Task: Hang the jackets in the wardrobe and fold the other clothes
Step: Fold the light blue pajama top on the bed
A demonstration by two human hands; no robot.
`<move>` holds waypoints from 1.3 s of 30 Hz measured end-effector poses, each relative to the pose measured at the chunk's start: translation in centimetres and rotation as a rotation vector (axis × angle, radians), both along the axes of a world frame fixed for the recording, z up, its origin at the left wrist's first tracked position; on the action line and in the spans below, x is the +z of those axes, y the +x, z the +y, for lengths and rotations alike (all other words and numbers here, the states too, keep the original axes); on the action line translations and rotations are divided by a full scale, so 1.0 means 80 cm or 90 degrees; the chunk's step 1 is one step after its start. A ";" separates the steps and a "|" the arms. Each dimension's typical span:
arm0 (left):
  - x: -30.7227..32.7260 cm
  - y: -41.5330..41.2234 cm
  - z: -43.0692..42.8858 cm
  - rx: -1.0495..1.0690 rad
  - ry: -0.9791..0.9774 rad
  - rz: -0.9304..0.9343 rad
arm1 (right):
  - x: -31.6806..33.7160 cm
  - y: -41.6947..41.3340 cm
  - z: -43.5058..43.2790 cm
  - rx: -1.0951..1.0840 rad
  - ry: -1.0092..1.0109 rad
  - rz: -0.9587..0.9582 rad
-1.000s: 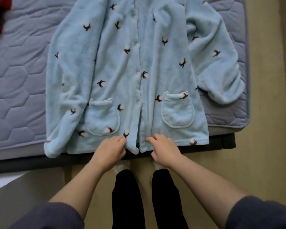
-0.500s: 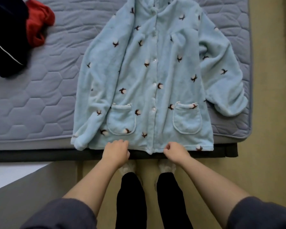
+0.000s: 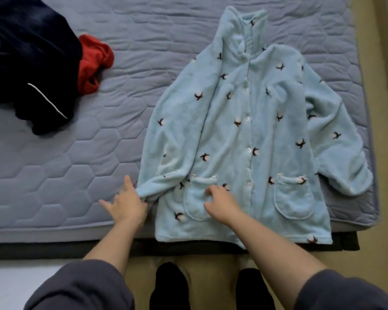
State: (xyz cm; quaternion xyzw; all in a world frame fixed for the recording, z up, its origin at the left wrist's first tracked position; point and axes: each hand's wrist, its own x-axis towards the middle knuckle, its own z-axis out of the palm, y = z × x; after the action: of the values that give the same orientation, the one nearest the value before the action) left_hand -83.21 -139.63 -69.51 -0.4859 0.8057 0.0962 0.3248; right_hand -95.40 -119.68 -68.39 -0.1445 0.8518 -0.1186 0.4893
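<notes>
One pyjama sleeve (image 3: 166,142) is touched by the splayed left hand (image 3: 126,204); right hand (image 3: 224,209) — hold unclear. Inward folding is due.

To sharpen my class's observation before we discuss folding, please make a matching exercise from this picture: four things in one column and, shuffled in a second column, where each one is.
Column one
1. blue fleece top
2. red garment
3. left hand
4. right hand

Column two
A. on a front pocket
B. bunched beside the navy garment
C. spread front up on the mattress
D. at a sleeve cuff

Pairs: 1-C, 2-B, 3-D, 4-A
</notes>
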 end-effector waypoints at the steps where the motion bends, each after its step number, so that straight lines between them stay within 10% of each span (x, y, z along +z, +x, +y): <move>1: 0.000 0.005 -0.022 -0.003 0.022 0.018 | -0.003 0.005 -0.013 0.008 0.018 -0.003; 10: 0.144 -0.010 -0.260 -0.190 -0.188 0.307 | 0.075 -0.037 -0.143 0.052 0.047 0.039; 20: 0.208 -0.062 -0.423 0.396 0.116 0.557 | 0.126 -0.135 -0.271 0.141 0.023 0.144; 32: 0.077 -0.095 -0.424 0.360 -0.295 0.568 | -0.016 -0.265 -0.348 0.123 -0.079 0.291; 39: -0.027 -0.180 -0.225 0.366 0.108 0.500 | -0.046 -0.393 -0.307 0.357 -0.010 0.450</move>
State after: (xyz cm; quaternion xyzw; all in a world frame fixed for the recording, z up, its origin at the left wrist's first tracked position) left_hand -97.60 -157.61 -71.67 -0.5872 0.6901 0.4230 -0.0048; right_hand -126.83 -144.21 -72.11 -0.4049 0.8937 0.0688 0.1807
